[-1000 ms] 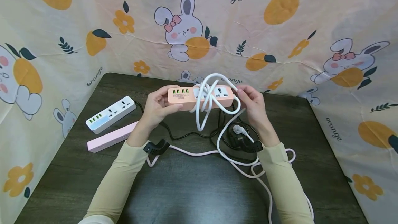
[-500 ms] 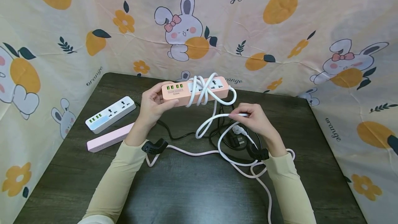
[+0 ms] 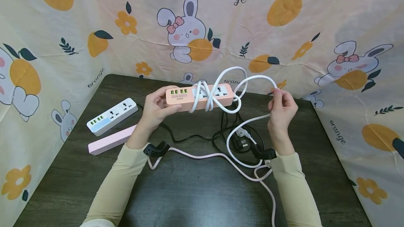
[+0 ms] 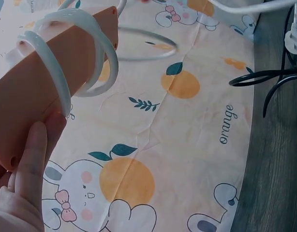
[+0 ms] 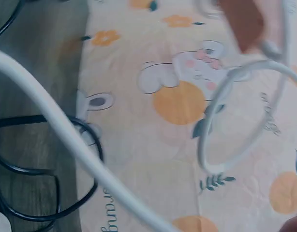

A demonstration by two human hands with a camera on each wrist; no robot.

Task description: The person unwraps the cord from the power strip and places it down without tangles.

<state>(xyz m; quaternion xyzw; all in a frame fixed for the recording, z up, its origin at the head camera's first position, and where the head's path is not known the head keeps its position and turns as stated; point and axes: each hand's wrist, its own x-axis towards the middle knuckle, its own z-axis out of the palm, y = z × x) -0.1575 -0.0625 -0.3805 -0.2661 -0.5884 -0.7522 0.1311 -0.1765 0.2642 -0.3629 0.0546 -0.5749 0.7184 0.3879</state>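
Note:
My left hand grips the left end of an orange power strip, held up above the table. White cord loops wrap around the strip's middle and right half; the left wrist view shows them passing over the orange underside. Off to the right, my right hand pinches the white cord between thumb and fingers. From that hand the cord runs back down to the table in a curve. Only a fingertip of the right hand shows in the right wrist view.
A white power strip and a pink power strip lie on the left of the dark table. Tangled black cord, a black plug and a white plug lie at the centre right. A printed cloth hangs behind.
My right hand has gone from the strip's right end, down to a lower loop, then up and right, drawing the cord out. The left hand keeps its grip, shifting slightly left.

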